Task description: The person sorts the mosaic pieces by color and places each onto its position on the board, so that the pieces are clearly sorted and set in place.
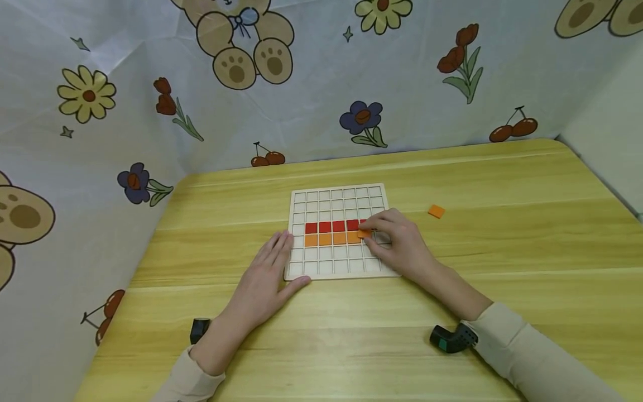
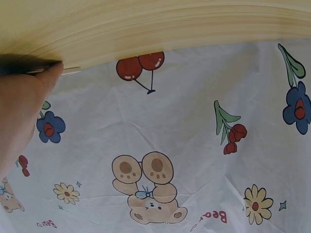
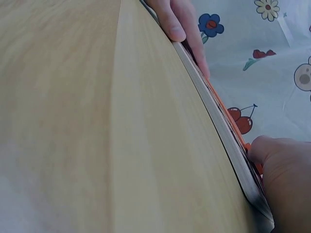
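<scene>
A pale wooden grid board (image 1: 334,268) lies on the table in the head view. One row of it holds several red tiles (image 1: 325,227), and the row just below holds several orange tiles (image 1: 325,239). At the right end of that orange row, my right hand (image 1: 402,243) pinches an orange tile (image 1: 364,233) between thumb and fingers, over the grid. My left hand (image 1: 263,282) rests along the board's left edge with its fingers extended and the thumb by the lower left corner. In the left wrist view only part of the left hand (image 2: 22,114) shows.
To the right of the board, a loose orange tile (image 1: 436,211) lies on the wooden table (image 1: 321,346). A patterned white cloth (image 1: 301,111) hangs behind and to the left of the table. Each wrist wears a small black camera (image 1: 452,339).
</scene>
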Demonstrator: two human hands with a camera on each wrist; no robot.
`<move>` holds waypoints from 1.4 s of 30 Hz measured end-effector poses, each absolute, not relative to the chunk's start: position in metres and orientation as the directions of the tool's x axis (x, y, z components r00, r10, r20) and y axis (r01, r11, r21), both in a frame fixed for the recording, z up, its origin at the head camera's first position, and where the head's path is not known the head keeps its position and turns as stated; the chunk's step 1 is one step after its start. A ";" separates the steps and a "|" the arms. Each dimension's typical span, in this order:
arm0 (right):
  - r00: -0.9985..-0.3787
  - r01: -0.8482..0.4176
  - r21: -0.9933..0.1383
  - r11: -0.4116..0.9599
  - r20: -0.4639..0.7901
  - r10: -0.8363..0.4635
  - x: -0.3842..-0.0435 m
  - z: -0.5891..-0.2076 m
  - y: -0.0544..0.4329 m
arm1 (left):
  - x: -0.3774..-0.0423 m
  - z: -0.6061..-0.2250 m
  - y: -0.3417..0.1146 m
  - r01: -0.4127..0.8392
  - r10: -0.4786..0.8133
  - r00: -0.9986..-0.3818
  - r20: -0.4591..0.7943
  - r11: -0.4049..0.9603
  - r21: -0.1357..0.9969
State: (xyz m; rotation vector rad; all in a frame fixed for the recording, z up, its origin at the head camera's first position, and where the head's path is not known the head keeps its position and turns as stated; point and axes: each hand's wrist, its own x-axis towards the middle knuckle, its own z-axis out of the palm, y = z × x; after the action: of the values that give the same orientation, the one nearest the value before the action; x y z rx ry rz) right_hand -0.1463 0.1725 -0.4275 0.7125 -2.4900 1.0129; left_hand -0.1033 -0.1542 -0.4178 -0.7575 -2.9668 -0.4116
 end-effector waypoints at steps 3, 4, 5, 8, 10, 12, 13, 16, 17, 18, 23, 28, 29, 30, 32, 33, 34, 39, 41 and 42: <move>-0.803 -0.581 -0.538 0.611 0.501 -0.323 -0.146 -0.426 0.172 | -0.104 -0.417 -0.154 0.478 0.465 -0.878 0.115 0.843 0.245; -0.801 -0.584 -0.537 0.609 0.502 -0.326 -0.146 -0.426 0.172 | -0.104 -0.417 -0.154 0.478 0.465 -0.878 0.114 0.844 0.244; -0.800 -0.587 -0.537 0.606 0.502 -0.330 -0.146 -0.426 0.172 | -0.104 -0.417 -0.154 0.476 0.464 -0.879 0.110 0.845 0.242; -0.797 -0.593 -0.540 0.598 0.501 -0.338 -0.145 -0.425 0.172 | -0.104 -0.416 -0.154 0.467 0.460 -0.883 0.091 0.851 0.240; -0.793 -0.598 -0.538 0.594 0.505 -0.340 -0.145 -0.425 0.172 | -0.103 -0.416 -0.154 0.461 0.457 -0.886 0.077 0.854 0.241; -0.789 -0.603 -0.536 0.591 0.512 -0.340 -0.144 -0.425 0.173 | -0.103 -0.416 -0.155 0.459 0.457 -0.887 0.070 0.855 0.241; -0.787 -0.604 -0.535 0.591 0.516 -0.338 -0.144 -0.425 0.173 | -0.103 -0.416 -0.155 0.460 0.458 -0.886 0.069 0.855 0.241; -0.784 -0.605 -0.530 0.594 0.523 -0.333 -0.143 -0.426 0.173 | -0.103 -0.416 -0.154 0.466 0.462 -0.884 0.076 0.852 0.241; -0.785 -0.603 -0.527 0.598 0.525 -0.330 -0.142 -0.426 0.173 | -0.103 -0.415 -0.154 0.470 0.465 -0.882 0.083 0.849 0.240; -0.787 -0.600 -0.527 0.602 0.523 -0.327 -0.142 -0.426 0.174 | -0.103 -0.415 -0.154 0.474 0.467 -0.880 0.090 0.847 0.239; -0.794 -0.587 -0.515 0.624 0.515 -0.323 -0.140 -0.426 0.175 | -0.103 -0.417 -0.154 0.486 0.473 -0.874 0.114 0.843 0.232; -0.788 -0.594 -0.500 0.630 0.521 -0.330 -0.139 -0.426 0.176 | -0.102 -0.418 -0.154 0.477 0.467 -0.879 0.100 0.847 0.235; -0.783 -0.600 -0.496 0.628 0.526 -0.332 -0.140 -0.426 0.176 | -0.103 -0.417 -0.154 0.474 0.464 -0.880 0.102 0.848 0.238; -0.779 -0.605 -0.494 0.625 0.531 -0.334 -0.141 -0.426 0.176 | -0.103 -0.416 -0.154 0.472 0.461 -0.882 0.104 0.849 0.239; -0.772 -0.613 -0.493 0.618 0.540 -0.335 -0.141 -0.427 0.176 | -0.102 -0.416 -0.155 0.467 0.456 -0.884 0.104 0.850 0.243; -0.769 -0.616 -0.493 0.614 0.545 -0.334 -0.142 -0.427 0.175 | -0.102 -0.416 -0.155 0.466 0.455 -0.885 0.104 0.851 0.242; -0.767 -0.619 -0.493 0.611 0.548 -0.334 -0.142 -0.428 0.175 | -0.102 -0.415 -0.155 0.463 0.453 -0.886 0.100 0.853 0.242; -0.765 -0.620 -0.497 0.607 0.553 -0.330 -0.144 -0.429 0.176 | -0.105 -0.417 -0.155 0.469 0.461 -0.883 0.093 0.849 0.242; -0.764 -0.621 -0.498 0.605 0.555 -0.328 -0.144 -0.429 0.177 | -0.106 -0.417 -0.154 0.472 0.464 -0.881 0.092 0.849 0.239; -0.763 -0.622 -0.498 0.604 0.558 -0.326 -0.144 -0.429 0.177 | -0.106 -0.417 -0.154 0.472 0.464 -0.881 0.090 0.849 0.239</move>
State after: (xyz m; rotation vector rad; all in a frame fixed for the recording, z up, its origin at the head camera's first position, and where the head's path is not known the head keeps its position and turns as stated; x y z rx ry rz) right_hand -0.1437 0.1769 -0.4287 0.7570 -2.4200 0.9778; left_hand -0.1062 -0.1537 -0.4170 -0.7577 -2.9923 -0.3988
